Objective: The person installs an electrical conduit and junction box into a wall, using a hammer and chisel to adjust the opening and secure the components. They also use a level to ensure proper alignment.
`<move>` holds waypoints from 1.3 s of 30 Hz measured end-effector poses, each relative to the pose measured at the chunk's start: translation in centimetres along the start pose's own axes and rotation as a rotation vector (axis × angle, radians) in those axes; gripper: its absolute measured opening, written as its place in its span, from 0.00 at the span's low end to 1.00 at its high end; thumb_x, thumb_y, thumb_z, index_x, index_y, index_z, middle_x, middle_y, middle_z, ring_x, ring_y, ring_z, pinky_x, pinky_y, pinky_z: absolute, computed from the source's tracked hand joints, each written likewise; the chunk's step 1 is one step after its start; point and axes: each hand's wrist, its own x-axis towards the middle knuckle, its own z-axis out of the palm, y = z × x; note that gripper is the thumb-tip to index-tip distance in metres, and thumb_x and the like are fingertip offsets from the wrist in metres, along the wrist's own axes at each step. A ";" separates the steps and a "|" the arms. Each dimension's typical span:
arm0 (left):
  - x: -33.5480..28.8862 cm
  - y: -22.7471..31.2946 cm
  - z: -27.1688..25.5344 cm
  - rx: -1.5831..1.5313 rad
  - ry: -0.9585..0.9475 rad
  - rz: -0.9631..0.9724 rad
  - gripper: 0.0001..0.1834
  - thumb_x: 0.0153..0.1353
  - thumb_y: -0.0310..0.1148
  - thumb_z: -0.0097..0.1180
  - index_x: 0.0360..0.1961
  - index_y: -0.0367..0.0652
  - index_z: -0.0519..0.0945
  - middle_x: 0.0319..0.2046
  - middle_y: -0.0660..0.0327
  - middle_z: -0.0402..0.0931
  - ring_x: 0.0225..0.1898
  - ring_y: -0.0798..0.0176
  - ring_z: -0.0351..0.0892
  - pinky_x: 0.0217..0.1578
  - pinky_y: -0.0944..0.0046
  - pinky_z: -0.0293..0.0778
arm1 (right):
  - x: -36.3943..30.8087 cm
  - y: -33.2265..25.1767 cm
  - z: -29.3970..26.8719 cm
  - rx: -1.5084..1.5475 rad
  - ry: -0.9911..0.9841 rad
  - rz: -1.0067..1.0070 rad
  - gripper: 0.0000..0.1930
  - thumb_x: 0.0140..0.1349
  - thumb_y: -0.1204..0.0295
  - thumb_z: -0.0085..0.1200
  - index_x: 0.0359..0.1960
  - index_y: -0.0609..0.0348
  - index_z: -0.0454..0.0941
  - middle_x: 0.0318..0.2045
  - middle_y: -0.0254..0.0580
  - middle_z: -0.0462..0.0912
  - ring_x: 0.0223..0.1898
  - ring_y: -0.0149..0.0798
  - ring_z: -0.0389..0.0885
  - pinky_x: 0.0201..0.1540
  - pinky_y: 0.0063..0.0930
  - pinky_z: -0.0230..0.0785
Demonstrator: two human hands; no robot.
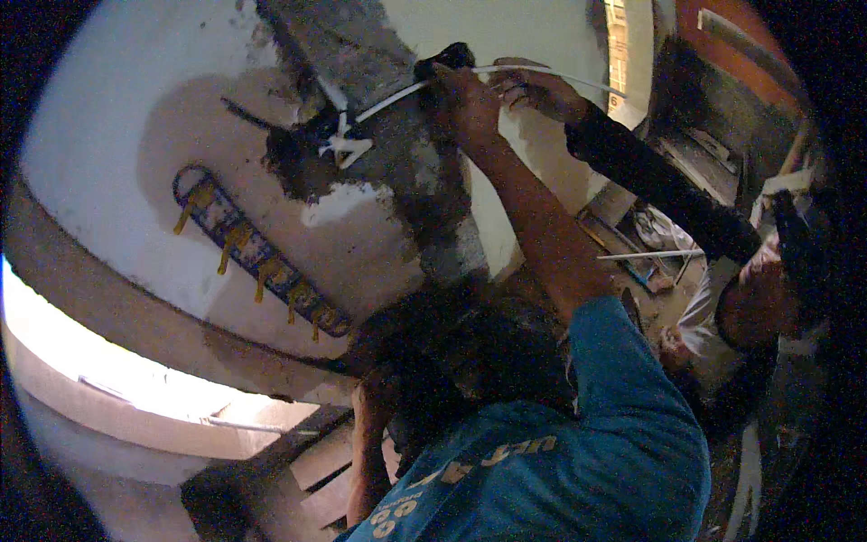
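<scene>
My bare right arm rises from a blue sleeve to the wall (388, 226). There my right hand (467, 101) is closed around a thin white tube (393, 99); a dark object (447, 60), not clear in kind, sits beside the fingers. Farther right, a co-worker's hand (542, 93) in a black sleeve touches the same tube. Left of my right hand, white wire ends (343, 146) stick out in a tangle by a rough dark hole in the plaster. Low on the left is my left arm, its hand (375, 390) mostly lost in shadow, fingers hidden.
A long dark-framed strip (257, 253) with yellow hanging pieces is fixed on the wall. At the lower left, bright light comes through an opening (135, 397) near wooden boards (325, 492). The co-worker (713, 307) is close on my right, by loose debris (655, 239).
</scene>
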 end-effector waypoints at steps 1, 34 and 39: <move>1.0 0.5 -0.2 -0.022 0.002 0.050 0.18 0.59 0.39 0.61 0.48 0.43 0.84 0.46 0.48 0.83 0.46 0.42 0.83 0.47 0.49 0.78 | 0.3 -0.2 -0.1 -0.007 -0.028 0.031 0.19 0.58 0.68 0.60 0.53 0.51 0.80 0.37 0.49 0.83 0.35 0.52 0.84 0.36 0.45 0.77; 3.4 3.6 0.2 0.034 -0.044 0.376 0.17 0.59 0.37 0.64 0.48 0.44 0.84 0.46 0.50 0.83 0.46 0.45 0.83 0.47 0.52 0.78 | -1.5 -8.5 -3.1 0.026 -0.469 -0.072 0.19 0.60 0.68 0.53 0.53 0.60 0.75 0.32 0.51 0.80 0.36 0.53 0.83 0.34 0.47 0.76; -1.7 2.5 -0.4 -0.220 -0.189 -0.001 0.18 0.59 0.39 0.64 0.49 0.44 0.84 0.46 0.50 0.83 0.47 0.46 0.83 0.46 0.52 0.79 | 0.7 -9.4 -2.3 -0.011 -0.685 -0.307 0.18 0.60 0.68 0.52 0.52 0.60 0.76 0.32 0.51 0.80 0.36 0.53 0.83 0.35 0.46 0.77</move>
